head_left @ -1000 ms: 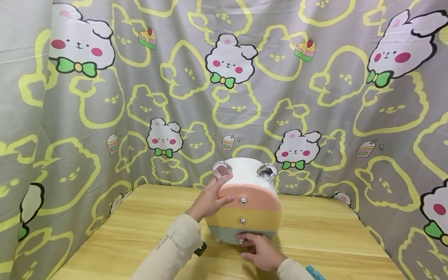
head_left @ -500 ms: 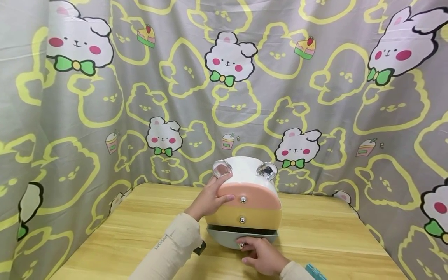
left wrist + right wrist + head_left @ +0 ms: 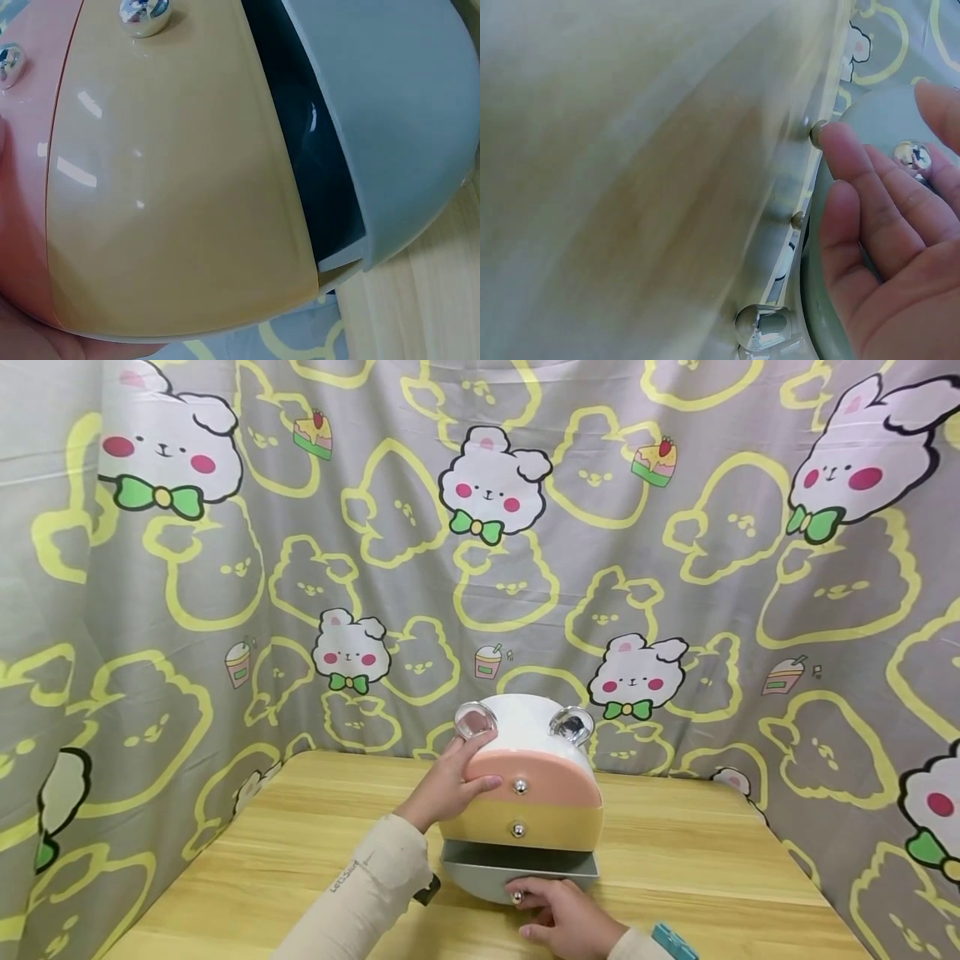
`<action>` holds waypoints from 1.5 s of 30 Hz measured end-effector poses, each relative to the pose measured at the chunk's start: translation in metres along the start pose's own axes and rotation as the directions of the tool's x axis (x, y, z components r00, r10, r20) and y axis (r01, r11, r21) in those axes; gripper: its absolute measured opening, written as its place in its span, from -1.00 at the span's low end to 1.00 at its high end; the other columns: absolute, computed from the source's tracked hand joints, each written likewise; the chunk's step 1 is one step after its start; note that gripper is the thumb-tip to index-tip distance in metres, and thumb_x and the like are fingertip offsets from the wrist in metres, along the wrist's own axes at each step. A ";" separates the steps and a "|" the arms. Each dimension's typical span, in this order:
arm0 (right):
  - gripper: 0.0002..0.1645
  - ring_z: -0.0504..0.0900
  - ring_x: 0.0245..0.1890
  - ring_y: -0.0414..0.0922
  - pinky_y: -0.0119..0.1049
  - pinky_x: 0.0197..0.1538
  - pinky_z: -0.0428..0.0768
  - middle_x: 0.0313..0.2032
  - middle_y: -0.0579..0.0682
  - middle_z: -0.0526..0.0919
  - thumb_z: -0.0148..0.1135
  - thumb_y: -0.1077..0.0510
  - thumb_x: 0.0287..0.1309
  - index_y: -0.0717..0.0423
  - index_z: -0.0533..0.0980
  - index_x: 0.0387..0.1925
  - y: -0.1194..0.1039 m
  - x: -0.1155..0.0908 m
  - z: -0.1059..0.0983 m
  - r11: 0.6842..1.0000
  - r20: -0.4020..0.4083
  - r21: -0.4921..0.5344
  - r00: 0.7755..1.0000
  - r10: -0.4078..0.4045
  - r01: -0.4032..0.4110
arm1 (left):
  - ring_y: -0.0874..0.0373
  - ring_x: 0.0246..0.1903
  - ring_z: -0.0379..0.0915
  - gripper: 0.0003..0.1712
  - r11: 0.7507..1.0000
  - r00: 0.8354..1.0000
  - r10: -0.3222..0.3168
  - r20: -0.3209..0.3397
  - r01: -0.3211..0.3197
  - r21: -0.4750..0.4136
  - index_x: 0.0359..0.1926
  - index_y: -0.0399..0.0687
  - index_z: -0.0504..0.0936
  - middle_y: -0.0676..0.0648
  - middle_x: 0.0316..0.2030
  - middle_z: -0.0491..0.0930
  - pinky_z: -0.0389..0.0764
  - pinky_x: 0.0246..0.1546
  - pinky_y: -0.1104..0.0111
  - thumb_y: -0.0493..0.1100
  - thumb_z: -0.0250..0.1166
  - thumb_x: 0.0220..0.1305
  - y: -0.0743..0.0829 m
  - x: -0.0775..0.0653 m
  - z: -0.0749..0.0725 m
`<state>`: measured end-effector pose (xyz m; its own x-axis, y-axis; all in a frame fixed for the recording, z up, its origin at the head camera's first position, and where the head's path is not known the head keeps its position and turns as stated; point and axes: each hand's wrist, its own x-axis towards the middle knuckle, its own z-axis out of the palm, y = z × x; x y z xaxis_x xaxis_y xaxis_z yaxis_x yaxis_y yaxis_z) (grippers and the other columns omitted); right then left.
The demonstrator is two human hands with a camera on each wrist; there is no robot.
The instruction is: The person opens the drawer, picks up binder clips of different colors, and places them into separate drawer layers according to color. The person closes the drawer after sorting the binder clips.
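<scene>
A small rounded drawer cabinet [image 3: 532, 718] with silver ears stands on the table, its drawer fronts pink, yellow and grey, each with a silver knob. My left hand [image 3: 453, 781] rests against the cabinet's upper left side, thumb on the pink drawer [image 3: 558, 778] and fingers by the ear. At the bottom, the grey drawer [image 3: 472, 878] is pulled partly out; its visible interior is dark in the left wrist view. My right hand [image 3: 562, 914] holds the grey drawer's knob [image 3: 517, 897] with its fingers. The yellow drawer [image 3: 480, 827] is closed.
The wooden table [image 3: 315, 818] extends around the cabinet. A patterned curtain [image 3: 420, 610] hangs behind it and along both sides. Strapped at the right wrist is a teal band [image 3: 675, 941]; a black piece [image 3: 427, 891] shows beneath the left sleeve.
The grey drawer, closed a second ago, has slid out toward me. My right hand has moved back toward me with its knob, while my left hand has stayed on the cabinet.
</scene>
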<state>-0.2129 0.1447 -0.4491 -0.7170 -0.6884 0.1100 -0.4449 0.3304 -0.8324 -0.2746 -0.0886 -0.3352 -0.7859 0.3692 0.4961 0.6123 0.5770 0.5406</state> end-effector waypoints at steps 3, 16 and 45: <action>-0.47 0.64 -0.02 -0.11 -0.45 -0.17 0.60 0.06 0.13 0.58 0.34 0.23 0.17 0.21 0.47 0.18 0.001 -0.002 0.001 1.000 0.007 0.008 1.000 -0.021 0.021 | -0.14 0.18 0.32 -0.24 1.000 1.000 -0.008 0.001 0.008 0.000 0.41 0.08 0.31 -0.25 0.26 0.30 0.37 0.14 -0.07 -0.01 0.37 0.22 0.001 0.000 0.000; -0.49 0.65 -0.03 -0.12 -0.41 -0.20 0.62 0.08 0.24 0.57 0.30 0.22 0.23 0.30 0.44 0.18 -0.001 -0.008 0.002 0.998 0.070 0.008 0.996 -0.061 0.061 | -0.13 0.15 0.34 -0.23 1.000 1.000 -0.020 0.004 0.020 -0.001 0.41 0.09 0.30 -0.23 0.24 0.31 0.39 0.12 -0.07 0.00 0.37 0.22 0.002 0.000 -0.001; -0.47 0.65 -0.04 -0.12 -0.41 -0.19 0.61 0.04 0.27 0.58 0.34 0.28 0.15 0.41 0.44 0.13 -0.009 -0.021 0.011 0.991 0.129 0.117 0.989 -0.073 0.058 | -0.12 0.11 0.35 -0.23 0.999 0.999 -0.035 -0.007 0.035 -0.018 0.41 0.10 0.30 -0.21 0.22 0.32 0.40 0.11 -0.09 0.01 0.37 0.22 0.002 -0.003 0.001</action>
<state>-0.1881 0.1495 -0.4500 -0.6072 -0.7883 0.0996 -0.4197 0.2118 -0.8826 -0.2707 -0.0881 -0.3359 -0.8062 0.3437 0.4815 0.5859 0.5763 0.5697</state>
